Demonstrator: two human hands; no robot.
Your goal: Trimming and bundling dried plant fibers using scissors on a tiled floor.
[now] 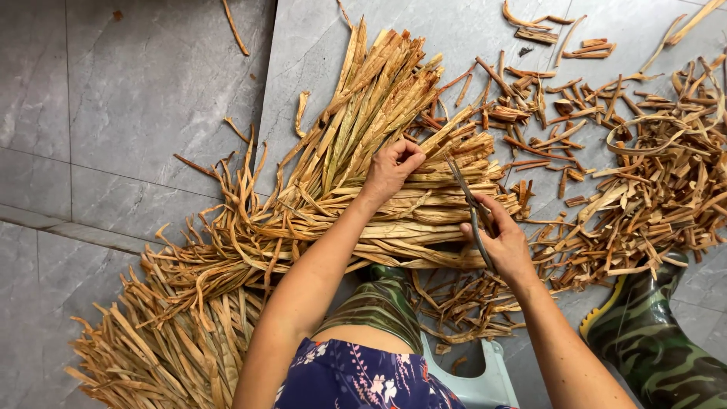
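Grey tiled floor [136,83] carries a fanned heap of long dried leaves [333,189] from its lower left corner to the middle, and short cut scraps [644,182] scattered toward the upper right corner

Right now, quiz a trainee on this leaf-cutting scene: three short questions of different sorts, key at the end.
1. True or false: the right hand holds the scissors.
2. Multiple choice: the left hand grips A) a rubber boot, B) the bundle of dried leaf strips, C) the plastic stool.
3. Fill in: the cut-off scraps lie on the person's ____ side, on the grey tiled floor.

Key: 1 true. 2 B. 3 right; the camouflage rubber boot stands next to them.
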